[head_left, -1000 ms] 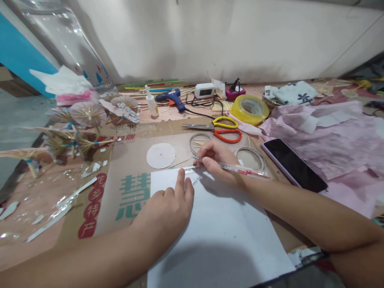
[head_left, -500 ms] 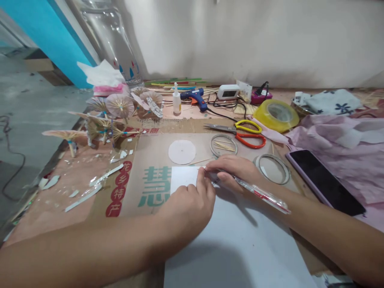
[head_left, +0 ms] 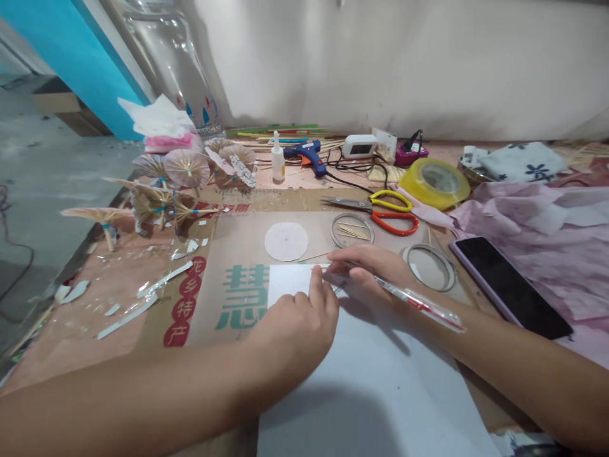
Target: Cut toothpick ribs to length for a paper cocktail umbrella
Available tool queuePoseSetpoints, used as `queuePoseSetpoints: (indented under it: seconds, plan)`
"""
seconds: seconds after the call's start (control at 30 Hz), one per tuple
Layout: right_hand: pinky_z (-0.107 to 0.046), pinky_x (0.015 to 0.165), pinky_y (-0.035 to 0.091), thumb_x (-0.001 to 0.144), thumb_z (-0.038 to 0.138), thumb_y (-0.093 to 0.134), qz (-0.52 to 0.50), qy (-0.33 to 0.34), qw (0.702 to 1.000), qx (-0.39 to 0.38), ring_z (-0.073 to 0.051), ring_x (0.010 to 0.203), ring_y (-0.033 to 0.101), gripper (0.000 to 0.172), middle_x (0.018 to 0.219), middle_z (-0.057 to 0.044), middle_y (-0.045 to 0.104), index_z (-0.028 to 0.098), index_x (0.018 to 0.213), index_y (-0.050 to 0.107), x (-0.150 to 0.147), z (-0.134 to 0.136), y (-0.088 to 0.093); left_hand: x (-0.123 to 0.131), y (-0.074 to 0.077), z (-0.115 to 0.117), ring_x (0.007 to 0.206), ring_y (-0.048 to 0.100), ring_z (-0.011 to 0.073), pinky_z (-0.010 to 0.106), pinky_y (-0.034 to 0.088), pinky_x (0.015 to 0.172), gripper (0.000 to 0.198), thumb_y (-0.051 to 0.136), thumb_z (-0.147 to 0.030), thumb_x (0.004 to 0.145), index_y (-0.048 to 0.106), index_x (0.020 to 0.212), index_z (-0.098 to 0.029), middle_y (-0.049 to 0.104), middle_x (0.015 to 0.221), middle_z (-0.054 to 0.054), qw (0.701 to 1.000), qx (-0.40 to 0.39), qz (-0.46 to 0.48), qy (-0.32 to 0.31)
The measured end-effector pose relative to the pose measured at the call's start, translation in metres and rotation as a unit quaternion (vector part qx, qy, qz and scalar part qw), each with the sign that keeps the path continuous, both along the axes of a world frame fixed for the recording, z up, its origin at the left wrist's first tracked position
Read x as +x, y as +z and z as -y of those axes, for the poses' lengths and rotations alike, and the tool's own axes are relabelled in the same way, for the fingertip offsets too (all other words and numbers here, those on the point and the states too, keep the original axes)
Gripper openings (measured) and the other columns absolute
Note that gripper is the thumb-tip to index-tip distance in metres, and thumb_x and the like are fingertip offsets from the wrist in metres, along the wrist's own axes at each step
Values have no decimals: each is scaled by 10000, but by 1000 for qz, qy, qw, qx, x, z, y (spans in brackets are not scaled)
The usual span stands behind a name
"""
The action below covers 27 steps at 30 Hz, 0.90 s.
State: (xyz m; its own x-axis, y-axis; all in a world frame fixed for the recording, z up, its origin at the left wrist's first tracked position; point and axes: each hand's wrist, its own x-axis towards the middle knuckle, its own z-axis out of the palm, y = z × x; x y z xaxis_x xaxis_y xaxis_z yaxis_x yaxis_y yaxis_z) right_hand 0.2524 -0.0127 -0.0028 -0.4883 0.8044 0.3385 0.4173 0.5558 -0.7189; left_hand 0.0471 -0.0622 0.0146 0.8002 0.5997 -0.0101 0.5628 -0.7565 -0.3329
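On a white sheet of paper (head_left: 380, 387), my left hand (head_left: 297, 324) presses its index fingertip near the top edge, the other fingers curled under. A thin pale sliver shows at that fingertip, too small to name. My right hand (head_left: 375, 270) grips a clear pen (head_left: 419, 303) with red inside, its back end slanting toward my forearm. The pen's tip is hidden by the fingers, close to the left fingertip. Dark marks show on the paper between the hands. Just beyond the sheet lies a white paper disc (head_left: 286, 241) with a dot at its centre.
Beyond my hands are a tape ring (head_left: 335, 242) around several toothpicks (head_left: 353, 230), scissors (head_left: 371, 204), a glue gun (head_left: 309, 155) and a glue bottle (head_left: 278, 162). Small paper umbrellas (head_left: 186, 168) stand at left. To the right are another ring (head_left: 450, 270), yellow tape (head_left: 423, 184) and a phone (head_left: 509, 285).
The whole view has shifted slightly, so things appear a little further left. The pen's back end has swung slightly right and up. My left hand keeps pressing in nearly the same place.
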Motion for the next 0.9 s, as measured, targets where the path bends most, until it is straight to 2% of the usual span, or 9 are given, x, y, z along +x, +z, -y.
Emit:
queuePoseSetpoints:
  seconds: [0.07, 0.13, 0.2, 0.27, 0.33, 0.43, 0.63, 0.9]
  plan:
    - [-336, 738, 531, 1037, 436, 469, -64, -53, 996, -43, -206, 832, 694, 311, 927, -44, 738, 253, 1211, 650, 0, 5, -3, 0, 1, -1, 536, 695, 186, 253, 538, 430, 469, 581, -82, 836, 658, 1290, 8, 574, 1335, 385, 1000, -2, -2, -3]
    - [-322, 678, 514, 1017, 401, 483, -118, -93, 986, -68, -193, 761, 650, 235, 878, -23, 693, 260, 1158, 607, -1, 9, -6, 0, 2, -2, 541, 700, 190, 255, 542, 431, 460, 589, -83, 835, 666, 1281, 1, 564, 1344, 386, 1000, -6, -5, -4]
    - [-306, 629, 481, 970, 348, 539, -117, -111, 983, -82, -180, 704, 608, 121, 829, -9, 664, 252, 1036, 573, -1, 9, -7, 1, 3, -3, 544, 704, 192, 256, 546, 433, 456, 592, -80, 835, 670, 1278, -5, 561, 1351, 381, 1000, -12, -13, -4]
    - [-287, 583, 434, 923, 302, 592, -72, -120, 986, -92, -160, 643, 566, 75, 760, 9, 638, 242, 920, 547, -2, 8, -4, 0, 3, -3, 544, 704, 195, 257, 546, 432, 458, 596, -77, 831, 669, 1277, -3, 562, 1349, 384, 1000, -17, -19, -7]
    - [-268, 539, 384, 895, 284, 626, -33, -126, 986, -101, -137, 587, 518, 121, 703, 26, 608, 234, 842, 530, -4, 6, 0, -1, 2, -3, 548, 705, 200, 258, 544, 430, 459, 597, -73, 831, 666, 1278, 0, 570, 1343, 385, 1000, -18, -20, -8]
    - [-252, 496, 333, 890, 290, 640, -32, -140, 983, -111, -115, 543, 465, 170, 648, 44, 563, 229, 789, 517, -7, 3, 3, -1, 2, -3, 548, 705, 203, 261, 542, 427, 461, 587, -67, 831, 663, 1280, 2, 579, 1337, 385, 1000, -15, -15, -9]
    - [-241, 497, 347, 830, 236, 669, -32, -103, 989, -106, -101, 536, 454, 176, 645, 50, 546, 226, 761, 508, -9, 1, 3, -1, 1, -2, 534, 697, 195, 262, 546, 426, 468, 584, -71, 813, 676, 1267, 1, 586, 1339, 376, 1000, -3, -6, -7]
    - [-245, 513, 314, 844, 212, 659, 2, -159, 985, -69, -98, 551, 444, 260, 613, 54, 525, 217, 671, 465, -13, 6, 1, 0, 0, -3, 525, 688, 192, 262, 544, 423, 462, 576, -64, 811, 681, 1256, 1, 597, 1327, 375, 1000, 7, 8, -8]
